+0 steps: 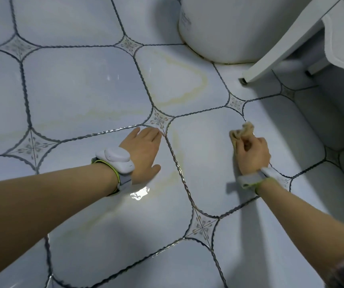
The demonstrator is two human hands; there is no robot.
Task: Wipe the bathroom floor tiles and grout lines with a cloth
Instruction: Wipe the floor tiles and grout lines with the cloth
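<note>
Pale blue floor tiles [79,86] with dark wavy grout lines [179,169] fill the view. My right hand [252,154] grips a crumpled tan cloth [243,130] and holds it down on a tile beside a grout line, right of centre. My left hand [144,154] lies flat on the floor with fingers straight, its fingertips at a patterned corner inset [159,120]. Yellowish stain rings [187,84] show on the tiles ahead and between my hands.
A white toilet base [225,34] stands at the back, with dark grime along its foot. A white plastic stool leg [270,59] slants down at the upper right. A small wet patch [140,193] glints under my left wrist.
</note>
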